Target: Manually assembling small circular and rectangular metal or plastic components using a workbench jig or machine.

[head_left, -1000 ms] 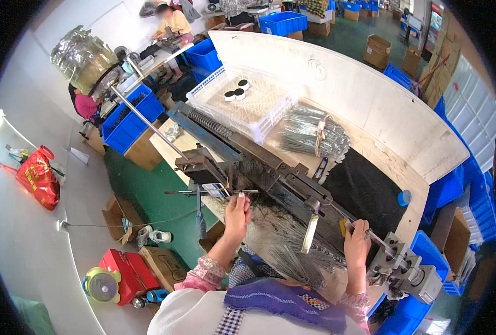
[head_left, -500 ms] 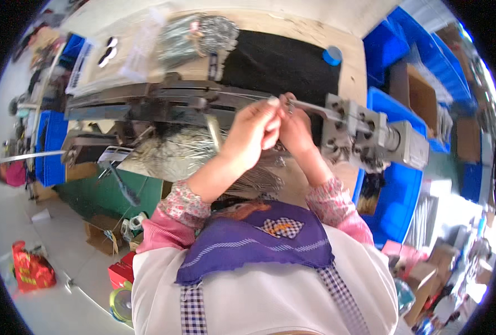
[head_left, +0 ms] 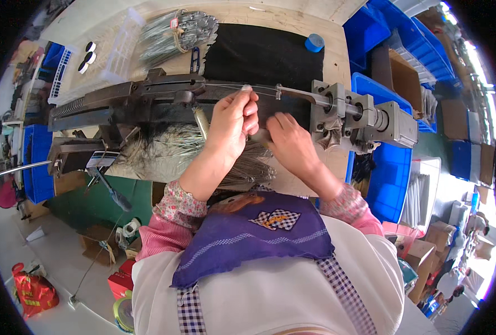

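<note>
My left hand is closed, thumb and forefinger pinched on a thin metal wire strung along the bench machine. One end of the wire meets a small hook on the spindle; the other runs toward the dark metal rail at the left. Lower and nearer to me, my right hand curls downward. A greyish thing at its fingertips is too blurred to name. Beneath and between my hands lies a bundle of thin wires, with dark loose bristles and paler wires left of it.
The machine's metal bearing blocks and motor stand at the right. A black mat with a blue round cap lies behind. A bundle of twisted wires and a white basket sit far left. Blue crates flank the bench.
My right hand has left the spindle hook and come down toward me. My left hand has shifted slightly left, still pinching. The wire between hook and rail now shows plainly.
</note>
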Demonstrator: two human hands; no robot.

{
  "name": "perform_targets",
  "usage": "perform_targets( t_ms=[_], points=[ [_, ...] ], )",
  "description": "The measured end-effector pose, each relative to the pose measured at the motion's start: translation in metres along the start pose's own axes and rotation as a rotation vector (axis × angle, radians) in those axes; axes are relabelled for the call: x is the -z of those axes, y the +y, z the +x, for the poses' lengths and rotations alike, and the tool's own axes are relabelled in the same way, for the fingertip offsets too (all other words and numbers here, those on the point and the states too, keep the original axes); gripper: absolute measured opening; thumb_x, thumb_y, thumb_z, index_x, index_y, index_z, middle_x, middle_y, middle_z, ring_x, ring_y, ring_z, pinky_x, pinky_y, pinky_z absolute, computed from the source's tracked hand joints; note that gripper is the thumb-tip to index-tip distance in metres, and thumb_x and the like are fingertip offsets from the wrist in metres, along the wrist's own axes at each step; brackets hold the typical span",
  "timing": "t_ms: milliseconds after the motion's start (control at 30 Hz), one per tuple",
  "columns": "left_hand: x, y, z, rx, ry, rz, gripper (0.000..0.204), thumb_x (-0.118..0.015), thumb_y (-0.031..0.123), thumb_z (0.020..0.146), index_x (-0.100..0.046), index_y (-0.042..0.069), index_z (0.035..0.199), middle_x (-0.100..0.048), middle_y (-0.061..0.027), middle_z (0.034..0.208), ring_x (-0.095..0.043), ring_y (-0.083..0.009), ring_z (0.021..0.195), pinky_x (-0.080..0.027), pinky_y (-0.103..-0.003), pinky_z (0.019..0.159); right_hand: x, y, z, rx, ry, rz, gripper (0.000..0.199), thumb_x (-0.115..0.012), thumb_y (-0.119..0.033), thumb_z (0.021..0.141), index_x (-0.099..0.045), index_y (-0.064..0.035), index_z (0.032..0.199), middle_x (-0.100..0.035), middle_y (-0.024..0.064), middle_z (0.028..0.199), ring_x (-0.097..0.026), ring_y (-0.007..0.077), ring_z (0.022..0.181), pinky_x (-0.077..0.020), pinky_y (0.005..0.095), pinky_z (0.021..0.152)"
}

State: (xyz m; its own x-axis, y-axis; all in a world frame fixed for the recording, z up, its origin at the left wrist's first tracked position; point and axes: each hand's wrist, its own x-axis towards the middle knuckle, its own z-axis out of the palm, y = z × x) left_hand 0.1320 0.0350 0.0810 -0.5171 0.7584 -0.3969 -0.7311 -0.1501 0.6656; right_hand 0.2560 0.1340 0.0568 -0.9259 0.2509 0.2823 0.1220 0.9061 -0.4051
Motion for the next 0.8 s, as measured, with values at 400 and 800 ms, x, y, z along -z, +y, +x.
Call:
perform_targets(
  t_ms=[400, 800],
  points=[
    [0.006, -0.003, 0.003, -0.288, 0.107, 0.095, 0.026, -0.049, 0.024, 0.099, -0.057, 0.005, 0.082, -0.042, 0.0035, 0.059, -0.032, -0.0056, 0.048, -0.026, -0.022, 0.044, 0.046, 0.009, 0.135, 0.03, -0.201, 0.13, 0.018, -0.055, -0.016, 0.089, -0.064, -0.0039, 0.099, -0.065, 0.0159, 0.084, -0.063, 0.0331, 0.075, -0.0507, 0.0385, 0.068],
    [-0.002, 0.0, -0.006, -0.271, 0.159, 0.001, 0.024, -0.051, 0.026, 0.098, -0.054, 0.009, 0.081, -0.037, 0.0048, 0.058, -0.029, -0.0069, 0.047, -0.027, -0.024, 0.048, 0.057, 0.016, 0.138, -0.186, -0.621, 0.758, 0.029, -0.058, -0.008, 0.088, -0.06, 0.0088, 0.112, -0.066, 0.009, 0.082, -0.062, 0.0131, 0.067, -0.0529, 0.0253, 0.065]
  ],
)
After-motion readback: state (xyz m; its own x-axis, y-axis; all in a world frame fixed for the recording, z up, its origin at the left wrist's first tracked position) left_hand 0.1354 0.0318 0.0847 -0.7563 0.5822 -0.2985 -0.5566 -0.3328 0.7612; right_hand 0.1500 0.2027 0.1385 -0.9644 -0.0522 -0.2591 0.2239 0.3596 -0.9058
